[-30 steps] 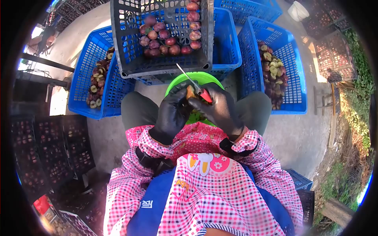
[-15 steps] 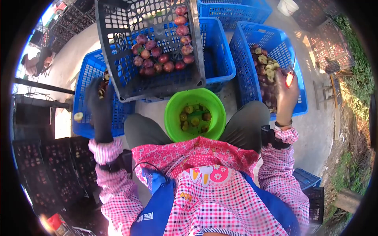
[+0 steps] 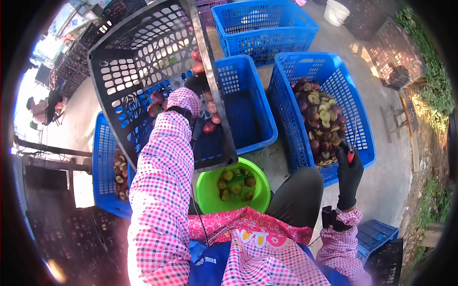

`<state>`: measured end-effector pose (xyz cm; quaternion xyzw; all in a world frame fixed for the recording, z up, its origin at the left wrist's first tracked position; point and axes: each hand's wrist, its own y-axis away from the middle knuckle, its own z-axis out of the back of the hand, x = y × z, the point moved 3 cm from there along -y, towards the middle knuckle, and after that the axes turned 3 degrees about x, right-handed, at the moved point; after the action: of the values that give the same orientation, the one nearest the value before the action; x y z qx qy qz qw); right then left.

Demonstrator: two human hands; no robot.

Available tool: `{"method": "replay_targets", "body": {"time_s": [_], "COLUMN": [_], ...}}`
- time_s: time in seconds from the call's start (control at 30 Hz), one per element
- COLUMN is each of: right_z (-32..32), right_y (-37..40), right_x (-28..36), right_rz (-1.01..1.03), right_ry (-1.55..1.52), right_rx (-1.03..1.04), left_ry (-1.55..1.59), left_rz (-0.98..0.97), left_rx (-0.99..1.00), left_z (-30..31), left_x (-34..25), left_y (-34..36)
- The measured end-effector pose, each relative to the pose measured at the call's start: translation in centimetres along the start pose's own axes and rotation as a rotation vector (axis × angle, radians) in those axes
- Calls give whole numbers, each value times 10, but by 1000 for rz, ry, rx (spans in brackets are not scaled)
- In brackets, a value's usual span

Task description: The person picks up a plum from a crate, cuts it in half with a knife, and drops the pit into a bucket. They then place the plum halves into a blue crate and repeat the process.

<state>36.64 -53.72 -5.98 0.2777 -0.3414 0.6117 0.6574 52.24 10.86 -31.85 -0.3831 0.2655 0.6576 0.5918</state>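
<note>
My left hand (image 3: 198, 90), in a dark glove, reaches into the tilted black crate (image 3: 224, 128) among red plums (image 3: 211, 107); its fingers are hidden behind the sleeve and in shadow. On the right, my right hand (image 3: 350, 164), gloved in black, is closed round the red handle of a knife (image 3: 351, 156), whose thin blade points up. That hand is at the near right edge of a blue crate (image 3: 360, 119) with cut plums (image 3: 325, 114) in it. A green bucket (image 3: 262, 190) between my legs holds several fruit pieces.
An empty-looking blue crate (image 3: 267, 114) stands behind the bucket, with another blue crate (image 3: 267, 43) beyond. At the left is a blue crate (image 3: 101, 176) with cut fruit. A white bucket (image 3: 336, 13) stands at the back right. A person (image 3: 45, 107) is at the far left.
My left hand has moved from the left blue crate into the black crate. My right hand, still with the knife, has drawn back toward me from the cut fruit. The view has shifted.
</note>
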Motion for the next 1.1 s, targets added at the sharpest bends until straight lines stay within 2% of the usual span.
{"method": "replay_targets", "body": {"time_s": [0.03, 0.1, 0.13, 0.2, 0.23, 0.27, 0.3, 0.33, 0.37, 0.4, 0.43, 0.5, 0.53, 0.57, 0.6, 0.67, 0.73, 0.77, 0.83, 0.9, 1.0, 1.1], "right_z": [-2, -15, -21, -37, -41, -48, -61, -73, -87, -106, -114, -119, -125, -130, -129, -130, -121, -116, -105, -105, -109, -106], "right_y": [-2, -8, -8, 3, 9, 21, 38, 49, 64, 77, 89, 117, 127, 137, 146, 153, 161, 167, 181, 190, 192, 196], "right_x": [1, 10, 13, 41, 59, 80, 94, 104, 120, 120, 134, 151, 146, 142, 145, 138, 136, 138, 140, 139, 131, 131], "right_rz": [-7, -76, -74, 636, 423, 205, 469, 380, 318, 347, 503, 617, 617, 615, 528, 545, 581, 585, 698, 714, 626, 638], "right_ry": [-2, -109, -112, 274, 30, -212, -180, -462, -627, -605, -549, -378, -307, -236, -436, -357, -307, -303, -221, -174, -161, -161], "right_rx": [-1, 59, 61, -3, 211, 419, 351, 529, 620, 616, 590, 579, 612, 644, 677, 675, 644, 647, 625, 619, 646, 673], "left_ry": [-184, -86, -34, 364, 552, 1176, 1771, 1774, 1663, 1506, 1673, 1579, 1650, 1588, 1608, 1637, 1759, 1763, 1673, 1662, 1712, 1727], "left_rz": [-191, -46, 23, 328, 478, 352, 162, 164, 207, 242, 439, 287, 248, 313, 371, 430, 347, 342, 397, 344, 274, 253], "left_rx": [185, 119, 81, 67, 14, 500, 1009, 998, 538, 95, 165, 71, 102, 107, 53, -11, 164, 161, -42, -33, 19, -38], "left_z": [-1, -2, 0, 18, 29, 26, 30, 24, 17, 16, 9, -6, -18, -20, -27, -40, -46, -47, -47, -54, -57, -58], "left_x": [1, -67, -121, -202, -249, -295, -335, -347, -348, -351, -376, -379, -360, -386, -373, -354, -358, -368, -392, -382, -382, -389], "left_y": [7, 33, 51, 102, 129, 151, 178, 201, 219, 242, 272, 314, 336, 351, 368, 394, 409, 413, 415, 418, 427, 428]}}
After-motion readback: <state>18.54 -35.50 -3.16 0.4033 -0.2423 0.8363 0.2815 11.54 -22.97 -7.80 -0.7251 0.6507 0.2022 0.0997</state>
